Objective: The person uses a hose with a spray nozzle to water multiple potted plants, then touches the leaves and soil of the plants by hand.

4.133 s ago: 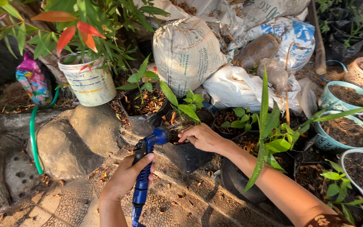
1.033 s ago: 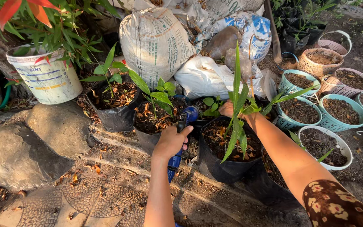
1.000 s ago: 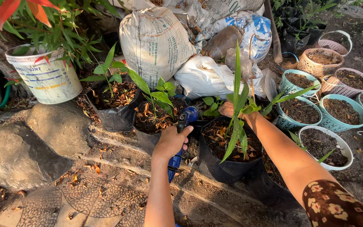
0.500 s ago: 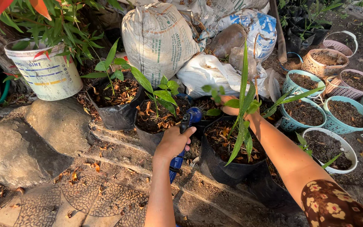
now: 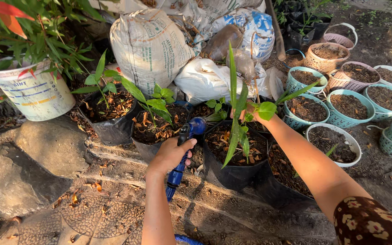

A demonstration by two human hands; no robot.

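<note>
Outdoor garden ground of stone slabs (image 5: 32,168) and leaf-strewn soil forms the work surface, with potted plants ranged along its edge. At centre frame the left hand (image 5: 169,154) is closed around the blue hose nozzle (image 5: 184,149), its grip wrapped on the handle section below the head; the nozzle head points toward 1 o'clock at the black grow bag (image 5: 237,174) just beside it. As a judgement, the nozzle is a rigid plastic part, light in itself, but the attached hose will drag on it and the surface may be slick when wet; the handle, where the hand already sits, is the proper place to take hold. The right hand (image 5: 250,113), at 2 o'clock from the nozzle, is mostly hidden behind foliage; it appears to be gripping or parting the stems of the long-leaved plant (image 5: 234,113) in that bag, but the exact closure cannot be told. The plant is soft and easily bent, so it should be handled low on the stem. At 10 o'clock from the nozzle stand two further black bags with leafy seedlings (image 5: 155,104), and beyond them a white bucket (image 5: 35,93) holding a red-leaved shrub. At 12 o'clock lie filled woven sacks (image 5: 148,45). From 2 to 3 o'clock a group of teal and white basket pots (image 5: 348,120) filled with soil stands well apart from the hands.
</note>
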